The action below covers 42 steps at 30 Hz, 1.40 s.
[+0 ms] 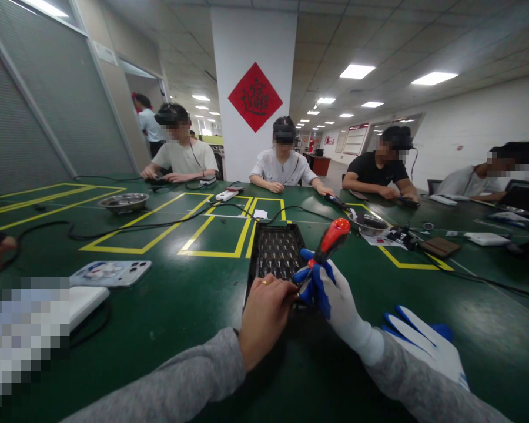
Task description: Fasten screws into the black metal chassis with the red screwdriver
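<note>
My right hand (330, 296), in a white glove with blue fingertips, is closed round a screwdriver with a red and black handle (330, 239), held tilted with its tip pointing down towards my left hand. My bare left hand (264, 317), with a ring on one finger, is closed in a pinch at the screwdriver's tip; what it pinches is too small to make out. Both hands hover over the near end of a black perforated tray (275, 249) on the green table (180, 317).
A spare white and blue glove (423, 346) lies at my right. A phone (110, 273) lies face down at left, beside a white box (86, 299). Metal bowls (124, 202), cables and yellow tape outlines cover the table. Several people sit along the far side.
</note>
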Motion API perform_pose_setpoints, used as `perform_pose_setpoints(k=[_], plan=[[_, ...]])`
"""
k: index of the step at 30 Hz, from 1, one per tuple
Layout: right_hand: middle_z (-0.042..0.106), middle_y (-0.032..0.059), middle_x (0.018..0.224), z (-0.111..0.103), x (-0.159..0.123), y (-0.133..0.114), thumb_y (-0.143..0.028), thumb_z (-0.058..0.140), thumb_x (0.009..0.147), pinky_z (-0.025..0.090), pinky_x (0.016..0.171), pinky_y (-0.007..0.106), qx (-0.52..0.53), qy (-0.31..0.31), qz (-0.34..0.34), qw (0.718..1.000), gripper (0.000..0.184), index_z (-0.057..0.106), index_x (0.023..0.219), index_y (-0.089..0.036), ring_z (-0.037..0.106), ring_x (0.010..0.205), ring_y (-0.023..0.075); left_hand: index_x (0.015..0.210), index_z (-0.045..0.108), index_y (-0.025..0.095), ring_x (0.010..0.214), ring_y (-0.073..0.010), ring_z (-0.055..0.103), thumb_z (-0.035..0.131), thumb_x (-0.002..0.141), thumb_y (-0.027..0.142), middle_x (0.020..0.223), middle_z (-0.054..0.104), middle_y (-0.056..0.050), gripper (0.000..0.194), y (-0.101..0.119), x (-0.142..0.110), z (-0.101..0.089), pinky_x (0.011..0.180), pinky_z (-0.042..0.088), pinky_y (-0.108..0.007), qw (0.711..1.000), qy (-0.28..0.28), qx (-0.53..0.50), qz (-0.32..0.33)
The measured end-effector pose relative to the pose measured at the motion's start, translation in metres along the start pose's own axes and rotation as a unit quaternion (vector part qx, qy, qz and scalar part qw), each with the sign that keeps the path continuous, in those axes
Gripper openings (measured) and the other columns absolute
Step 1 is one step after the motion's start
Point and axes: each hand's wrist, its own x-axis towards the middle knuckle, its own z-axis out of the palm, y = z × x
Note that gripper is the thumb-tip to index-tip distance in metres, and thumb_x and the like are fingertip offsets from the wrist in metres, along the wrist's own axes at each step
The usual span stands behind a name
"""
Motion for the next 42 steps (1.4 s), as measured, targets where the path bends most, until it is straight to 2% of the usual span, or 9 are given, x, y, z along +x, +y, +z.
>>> perform_pose_setpoints(k=[3, 9, 16, 19, 25, 29, 32, 37, 42], plan=[[0.063, 0.0014, 0.078, -0.002, 0.000, 0.000, -0.041, 0.050, 0.085, 0.047, 0.055, 0.023, -0.033, 0.004, -0.022, 0.999, 0.036, 0.054, 0.114, -0.020, 0.056, 0.063, 0.0120, 0.088, 0.063, 0.023, 0.077, -0.0161, 0.053, 0.054, 0.084, 0.016, 0.082, 0.067, 0.002, 0.013, 0.001, -0.001, -0.001, 0.072, 0.036, -0.032, 1.000, -0.006, -0.003, 0.005], [0.061, 0.0012, 0.082, -0.001, -0.001, 0.000, -0.040, 0.050, 0.086, 0.047, 0.064, 0.025, -0.063, 0.010, -0.041, 0.997, 0.035, 0.055, 0.115, -0.021, 0.055, 0.069, 0.0124, 0.084, 0.062, 0.022, 0.082, -0.0180, 0.053, 0.066, 0.075, 0.022, 0.085, 0.065, 0.001, 0.009, 0.002, -0.001, -0.001, 0.074, 0.036, -0.033, 1.000, -0.001, -0.001, -0.010], [0.060, 0.0012, 0.080, -0.001, 0.000, 0.002, -0.040, 0.045, 0.088, 0.046, 0.058, 0.024, -0.049, -0.008, -0.034, 0.998, 0.035, 0.053, 0.115, -0.019, 0.053, 0.064, 0.0114, 0.086, 0.064, 0.023, 0.079, -0.0172, 0.053, 0.057, 0.082, 0.017, 0.083, 0.067, 0.001, 0.010, -0.001, 0.000, 0.002, 0.074, 0.034, -0.033, 1.000, -0.016, -0.015, -0.003], [0.062, 0.0033, 0.089, -0.006, 0.000, 0.005, -0.040, 0.045, 0.088, 0.048, 0.064, 0.026, -0.079, 0.002, -0.057, 0.995, 0.033, 0.054, 0.113, -0.020, 0.056, 0.072, 0.0130, 0.088, 0.064, 0.023, 0.080, -0.0172, 0.053, 0.054, 0.084, 0.016, 0.085, 0.067, 0.000, 0.013, 0.001, -0.001, 0.000, 0.074, 0.034, -0.033, 1.000, -0.022, -0.010, 0.001], [0.061, 0.0071, 0.109, -0.010, -0.001, 0.010, -0.042, 0.047, 0.087, 0.047, 0.084, 0.033, -0.130, 0.039, -0.079, 0.988, 0.037, 0.053, 0.115, -0.020, 0.057, 0.097, 0.0191, 0.081, 0.062, 0.021, 0.081, -0.0184, 0.051, 0.064, 0.077, 0.023, 0.083, 0.065, 0.001, 0.005, 0.002, 0.001, -0.002, 0.075, 0.033, -0.034, 1.000, -0.012, -0.001, -0.020], [0.063, 0.0069, 0.104, -0.009, 0.000, 0.008, -0.042, 0.042, 0.089, 0.048, 0.082, 0.033, -0.146, 0.020, -0.078, 0.986, 0.038, 0.052, 0.118, -0.019, 0.059, 0.088, 0.0174, 0.085, 0.064, 0.022, 0.080, -0.0174, 0.052, 0.057, 0.081, 0.017, 0.084, 0.066, 0.001, 0.009, 0.000, 0.000, -0.001, 0.076, 0.033, -0.034, 1.000, -0.021, -0.015, -0.006], [0.061, 0.0077, 0.109, -0.009, 0.000, 0.008, -0.042, 0.041, 0.089, 0.046, 0.086, 0.035, -0.164, 0.026, -0.084, 0.982, 0.039, 0.052, 0.118, -0.019, 0.057, 0.094, 0.0184, 0.088, 0.064, 0.023, 0.081, -0.0174, 0.052, 0.055, 0.083, 0.016, 0.085, 0.066, 0.000, 0.013, 0.001, 0.000, -0.001, 0.076, 0.033, -0.034, 1.000, -0.023, -0.015, -0.001], [0.060, 0.0075, 0.111, -0.009, -0.001, 0.008, -0.041, 0.040, 0.090, 0.045, 0.090, 0.035, -0.193, 0.027, -0.111, 0.974, 0.038, 0.051, 0.119, -0.020, 0.057, 0.096, 0.0177, 0.082, 0.062, 0.021, 0.082, -0.0188, 0.051, 0.064, 0.077, 0.022, 0.083, 0.065, 0.000, 0.006, 0.003, 0.000, -0.001, 0.074, 0.033, -0.034, 1.000, -0.005, 0.001, -0.023], [0.064, 0.0070, 0.101, -0.010, -0.001, 0.013, -0.041, 0.039, 0.091, 0.050, 0.081, 0.035, -0.171, 0.020, -0.098, 0.980, 0.040, 0.050, 0.122, -0.019, 0.060, 0.089, 0.0180, 0.082, 0.063, 0.022, 0.079, -0.0168, 0.051, 0.058, 0.081, 0.017, 0.082, 0.065, 0.001, 0.007, 0.000, 0.000, 0.001, 0.073, 0.032, -0.033, 1.000, -0.014, -0.009, -0.006]])
